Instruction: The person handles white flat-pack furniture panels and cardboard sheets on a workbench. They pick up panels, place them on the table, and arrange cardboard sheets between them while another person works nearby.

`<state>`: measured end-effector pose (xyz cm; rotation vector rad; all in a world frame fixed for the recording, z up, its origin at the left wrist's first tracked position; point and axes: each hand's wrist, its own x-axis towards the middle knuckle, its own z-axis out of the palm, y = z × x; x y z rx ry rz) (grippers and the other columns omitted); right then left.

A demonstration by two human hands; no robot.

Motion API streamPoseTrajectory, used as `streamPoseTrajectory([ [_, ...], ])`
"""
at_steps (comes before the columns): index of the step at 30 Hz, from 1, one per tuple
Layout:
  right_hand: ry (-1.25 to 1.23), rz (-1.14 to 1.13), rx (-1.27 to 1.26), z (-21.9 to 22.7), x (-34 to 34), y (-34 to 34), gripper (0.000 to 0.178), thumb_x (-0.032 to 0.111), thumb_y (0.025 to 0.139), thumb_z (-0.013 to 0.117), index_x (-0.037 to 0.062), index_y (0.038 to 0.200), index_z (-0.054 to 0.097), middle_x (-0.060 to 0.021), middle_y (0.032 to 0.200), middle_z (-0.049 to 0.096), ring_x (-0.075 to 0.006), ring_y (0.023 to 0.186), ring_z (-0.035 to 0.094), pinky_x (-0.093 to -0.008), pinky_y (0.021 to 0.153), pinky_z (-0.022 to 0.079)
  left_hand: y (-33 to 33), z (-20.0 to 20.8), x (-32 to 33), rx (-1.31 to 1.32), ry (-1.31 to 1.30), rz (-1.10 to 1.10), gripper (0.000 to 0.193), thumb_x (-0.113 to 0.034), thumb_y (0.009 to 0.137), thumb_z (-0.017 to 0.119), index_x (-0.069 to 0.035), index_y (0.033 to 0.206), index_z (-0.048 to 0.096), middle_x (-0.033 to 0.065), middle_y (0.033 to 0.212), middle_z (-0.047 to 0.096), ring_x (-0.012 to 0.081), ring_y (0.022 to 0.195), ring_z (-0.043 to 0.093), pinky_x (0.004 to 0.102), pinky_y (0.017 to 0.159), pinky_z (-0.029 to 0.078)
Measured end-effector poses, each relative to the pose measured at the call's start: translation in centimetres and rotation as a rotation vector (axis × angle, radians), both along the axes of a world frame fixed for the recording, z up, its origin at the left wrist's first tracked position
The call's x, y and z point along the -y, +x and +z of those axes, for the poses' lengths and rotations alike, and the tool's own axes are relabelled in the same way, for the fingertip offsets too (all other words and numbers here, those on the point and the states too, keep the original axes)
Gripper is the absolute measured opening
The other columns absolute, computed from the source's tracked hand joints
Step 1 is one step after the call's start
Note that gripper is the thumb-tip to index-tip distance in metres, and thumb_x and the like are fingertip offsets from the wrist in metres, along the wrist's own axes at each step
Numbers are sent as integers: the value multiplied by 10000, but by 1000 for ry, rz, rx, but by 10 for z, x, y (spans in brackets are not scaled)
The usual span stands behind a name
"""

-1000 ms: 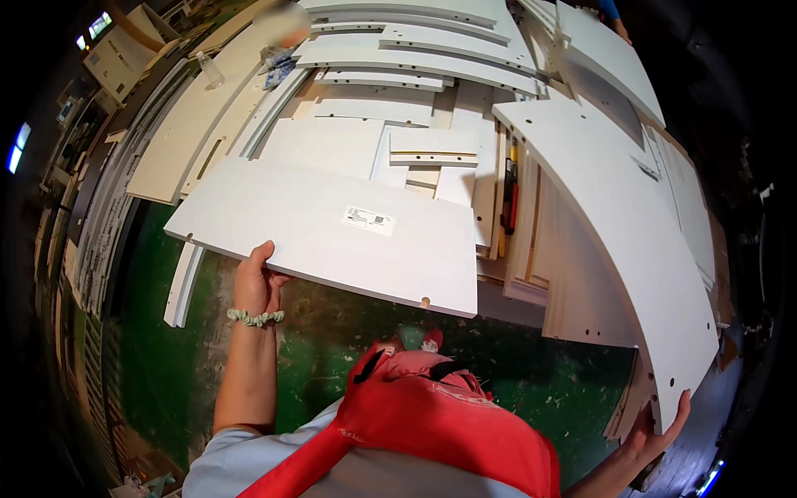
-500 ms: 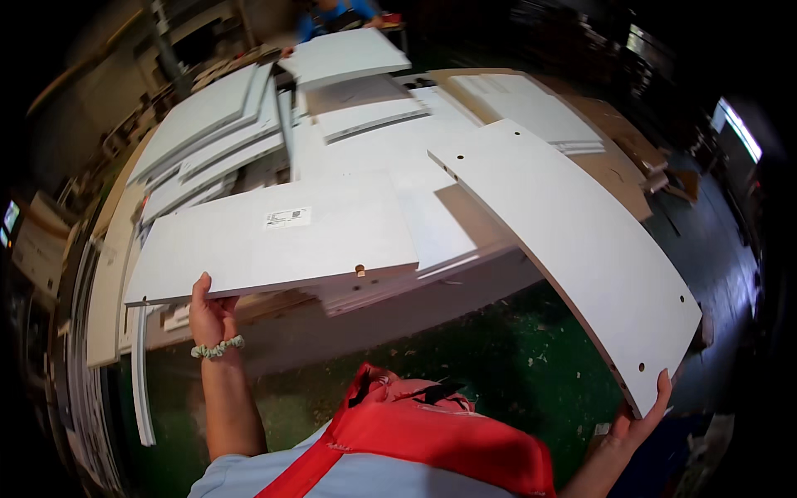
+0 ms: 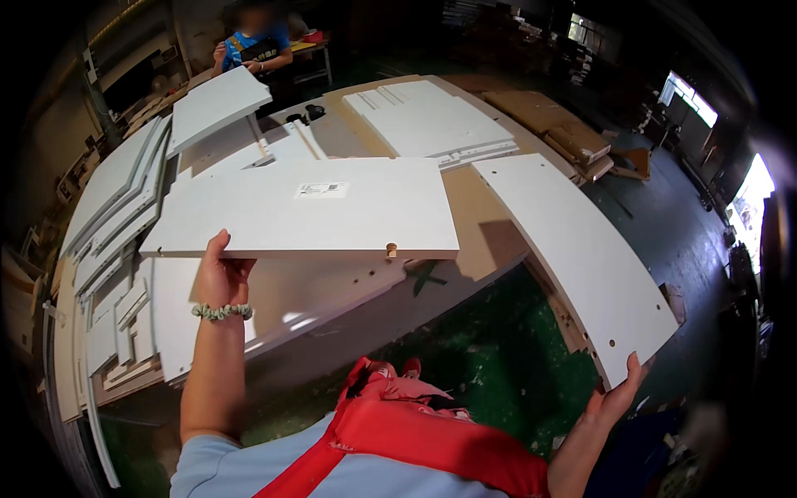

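A: Left hand?
B: Part-closed, gripping near edge of flat white rectangular board, with thumb on top. Looks smooth; bears small white label and notched hole. Extends over tan tabletop.
A: Right hand?
B: Part-curled, gripping near end of long white rectangular panel. Shows dark round holes toward both ends; slants away, right of the first.

A scuffed, pale-flecked green floor lies below the near edge of the large brown board-topped surface. Beyond the right edge stretches glossy grey floor, lit by glaring rectangular windows. Past the far edge, a small pale-legged table stands in dimness.
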<state>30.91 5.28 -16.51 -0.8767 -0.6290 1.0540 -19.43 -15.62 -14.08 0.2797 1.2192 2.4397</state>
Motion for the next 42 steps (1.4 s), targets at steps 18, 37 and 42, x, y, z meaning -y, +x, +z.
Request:
streamPoseTrajectory([
  [18, -130, 53, 87, 7, -424, -21, 530, 317, 786, 667, -3, 1184, 523, -96, 1120, 577, -221, 1021, 558, -332, 852, 443, -74, -90, -612, 334, -64, 236, 399, -133, 792, 613, 139, 1055, 487, 235, 1032, 555, 325, 834, 628, 366, 625, 619],
  [37, -220, 290, 390, -2, -745, -108, 469, 71, 787, 508, -52, 1237, 458, -168, 1211, 479, -267, 1126, 480, -371, 974, 363, -112, -172, -797, -948, -1687, 56, 605, -472, 911, 397, -178, 1428, 285, 157, 1508, 119, 321, 1402, 41, 547, 1100, 45],
  [42, -244, 654, 186, 1, -778, -133, 352, 311, 867, 574, 80, 1132, 557, -78, 1041, 593, -177, 1005, 557, -330, 877, 448, -184, -180, -823, -948, -1765, -28, 609, -497, 925, 368, -225, 1452, 226, 139, 1525, 90, 329, 1411, 15, 576, 1094, 13],
])
